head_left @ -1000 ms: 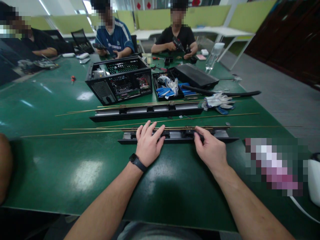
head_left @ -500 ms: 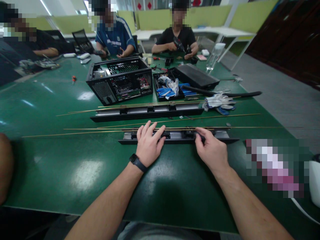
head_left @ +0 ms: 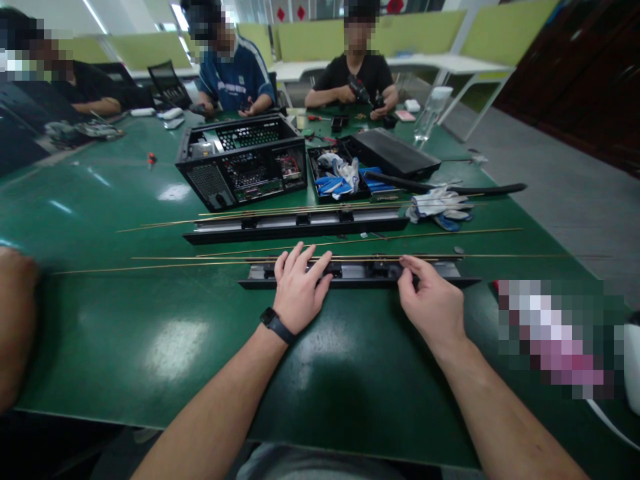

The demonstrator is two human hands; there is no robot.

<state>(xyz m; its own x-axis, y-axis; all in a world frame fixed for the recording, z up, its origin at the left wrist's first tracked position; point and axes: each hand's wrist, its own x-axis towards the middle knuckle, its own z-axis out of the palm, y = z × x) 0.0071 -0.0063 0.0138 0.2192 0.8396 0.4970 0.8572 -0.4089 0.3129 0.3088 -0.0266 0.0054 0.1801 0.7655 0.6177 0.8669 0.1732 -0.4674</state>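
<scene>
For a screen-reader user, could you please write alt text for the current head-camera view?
Two bare hands rest on a long black rail on a green table: the left hand lies flat on its middle, the right hand touches it further right. Thin brass rods lie just beyond, with a second rail, an open computer case and work gloves; other people sit opposite.

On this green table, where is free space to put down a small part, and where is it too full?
Bare green table lies left of the left hand, in front of the thin brass rods. More lies between both forearms, near the table edge. Crowded: around the near black rail under the right hand, the far rail, the open computer case and the work gloves.
</scene>
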